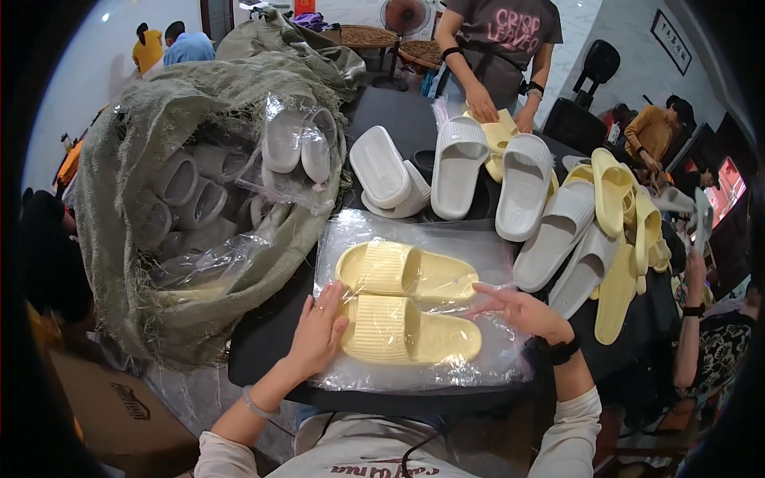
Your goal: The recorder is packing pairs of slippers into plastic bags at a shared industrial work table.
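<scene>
A pair of yellow slide slippers (378, 328) lies side by side in a clear plastic bag (492, 370) on the black table, straps toward the left and heels toward the right. My left hand (317, 331) rests with straight fingers against the strap ends, touching the bag. At the heel ends, my right hand (522, 312) has its fingers stretched out and spread over the plastic. Neither hand grips anything. Just beyond the bag, a grey slipper (381, 169) leans on another grey one.
A large frayed woven sack (119, 263) at the left holds bagged grey slippers (203, 203). Grey and yellow slippers (610, 291) crowd the table's right side. Across the table a person (506, 56) handles a yellow slipper (500, 131). A cardboard box (119, 414) stands at lower left.
</scene>
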A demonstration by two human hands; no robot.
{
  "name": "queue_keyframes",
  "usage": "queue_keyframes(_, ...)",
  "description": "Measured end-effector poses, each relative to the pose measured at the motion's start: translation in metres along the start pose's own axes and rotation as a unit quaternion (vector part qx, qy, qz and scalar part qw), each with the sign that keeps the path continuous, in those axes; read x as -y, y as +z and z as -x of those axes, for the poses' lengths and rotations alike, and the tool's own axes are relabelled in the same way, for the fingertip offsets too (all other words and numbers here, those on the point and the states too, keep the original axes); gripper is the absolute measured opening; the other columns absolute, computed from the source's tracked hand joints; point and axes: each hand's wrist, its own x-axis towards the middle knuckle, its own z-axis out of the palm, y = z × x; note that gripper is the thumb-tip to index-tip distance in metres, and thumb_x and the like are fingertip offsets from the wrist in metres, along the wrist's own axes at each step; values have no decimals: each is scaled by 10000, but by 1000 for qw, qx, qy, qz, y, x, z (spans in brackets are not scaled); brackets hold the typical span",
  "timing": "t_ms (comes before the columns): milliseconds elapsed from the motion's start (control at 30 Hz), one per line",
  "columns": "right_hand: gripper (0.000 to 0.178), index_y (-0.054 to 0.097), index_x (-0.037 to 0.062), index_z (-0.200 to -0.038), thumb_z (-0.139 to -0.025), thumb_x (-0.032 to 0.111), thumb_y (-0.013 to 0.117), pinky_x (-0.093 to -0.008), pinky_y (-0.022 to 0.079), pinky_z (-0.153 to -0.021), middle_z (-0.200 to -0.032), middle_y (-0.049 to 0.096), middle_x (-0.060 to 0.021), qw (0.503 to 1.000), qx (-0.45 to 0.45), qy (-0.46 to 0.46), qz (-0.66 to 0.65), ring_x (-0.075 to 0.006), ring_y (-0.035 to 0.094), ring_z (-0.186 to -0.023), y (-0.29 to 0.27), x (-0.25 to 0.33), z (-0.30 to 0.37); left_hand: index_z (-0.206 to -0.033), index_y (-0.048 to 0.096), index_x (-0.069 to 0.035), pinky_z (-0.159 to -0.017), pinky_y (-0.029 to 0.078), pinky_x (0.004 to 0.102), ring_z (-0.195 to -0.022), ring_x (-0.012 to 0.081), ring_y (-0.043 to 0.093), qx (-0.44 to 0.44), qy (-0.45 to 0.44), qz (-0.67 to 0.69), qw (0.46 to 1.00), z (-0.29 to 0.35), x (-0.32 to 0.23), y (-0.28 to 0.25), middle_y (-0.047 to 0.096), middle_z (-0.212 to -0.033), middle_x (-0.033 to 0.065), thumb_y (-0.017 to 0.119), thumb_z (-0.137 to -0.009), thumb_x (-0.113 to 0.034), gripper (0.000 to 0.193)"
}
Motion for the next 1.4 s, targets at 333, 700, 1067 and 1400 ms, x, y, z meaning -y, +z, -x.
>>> queue_keyframes(333, 362, 531, -26, -1229, -880, 65, 564, -326, 505, -813, -991, 547, -89, 980, -78, 120, -139, -158, 542, -960, 27, -19, -18, -1449, 191, -27, -1118, 163, 467, -1370, 307, 263, -12, -38, 2, 999, 2, 0, 9, 307, -1459, 171, 446, -934, -304, 638)
queue_keyframes(700, 440, 552, 43, -1153, -753, 189, 659, -435, 408, -930, -1105, 527, -154, 883, -179, -159, 404, -357, 480, -1093, 83, -28, -111, -1456, 160, -23, -1119, 159, 461, -1373, 305, 259, -13, -41, 25, 999, 0, -3, 9, 294, -1470, 167, 422, -928, -358, 678)
queue_keyframes(1067, 295, 591, 54, -996, -703, 78, 570, -410, 436, -840, -989, 577, -113, 918, -135, -16, 374, -321, 522, -991, 62, -15, -58, -1435, 236, -3, -1107, 156, 506, -1376, 303, 260, 29, -19, -94, 995, 0, -4, 17, 270, -1487, 164, 418, -906, -483, 738)
queue_keyframes(1400, 262, 638, 17, -1051, -802, 62, 568, -379, 432, -855, -1052, 633, -177, 836, -438, 70, 322, -327, 586, -952, -2, -14, 95, -1394, 337, 7, -1103, 143, 518, -1376, 357, 232, -7, -35, -131, 991, 1, -13, 11, 249, -1474, 235, 536, -798, -605, 878)
